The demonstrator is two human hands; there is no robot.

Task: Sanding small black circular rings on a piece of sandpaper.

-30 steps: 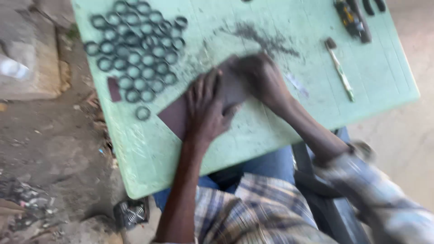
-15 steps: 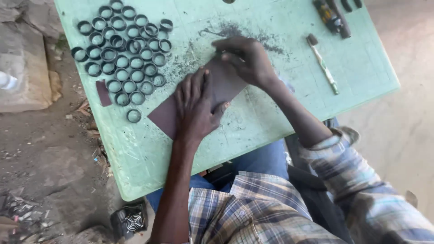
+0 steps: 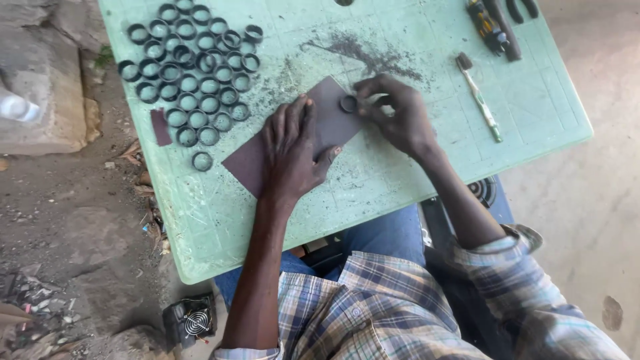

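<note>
Head view, looking down on a pale green table (image 3: 400,193). The left hand (image 3: 293,150) lies flat, fingers spread, pinning a dark sandpaper sheet (image 3: 250,167) near the table's middle. The right hand (image 3: 393,113) pinches a small dark ring (image 3: 348,103) against the sheet's far corner. Many similar rings (image 3: 190,73) crowd the far left corner; a toothbrush (image 3: 479,98) lies toward the right edge. Likely risk: the sheet could slide if the flat hand eases, or the ring could slip from the fingertips.

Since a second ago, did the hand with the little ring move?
Cannot tell. The right hand holds the ring on the brown sheet, same as before; the camera shifted.
</note>
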